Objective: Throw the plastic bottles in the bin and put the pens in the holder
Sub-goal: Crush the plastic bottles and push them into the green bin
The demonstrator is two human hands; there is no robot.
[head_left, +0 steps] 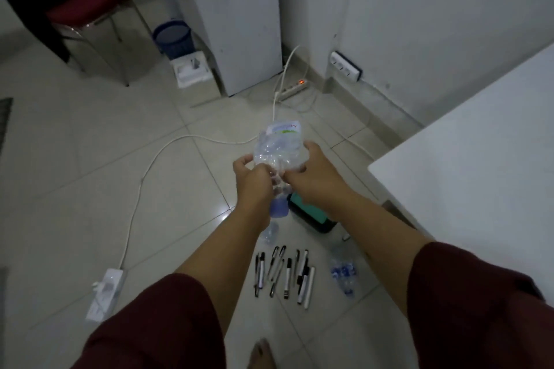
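Pale tiled floor (90, 159) — both hands, left (251, 180) and right (311, 171), have fingers clamped on a crumpled clear plastic bottle (278, 144) above scattered pens (284, 275) — blue bin (174, 37) well apart.

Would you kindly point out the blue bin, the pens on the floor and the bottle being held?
Blue bin (173, 38): head view, on its dark open top.
Pens (284, 274): head view, on a pen in the middle of the row.
Bottle (277, 145): head view, on its crumpled clear body above the hands.
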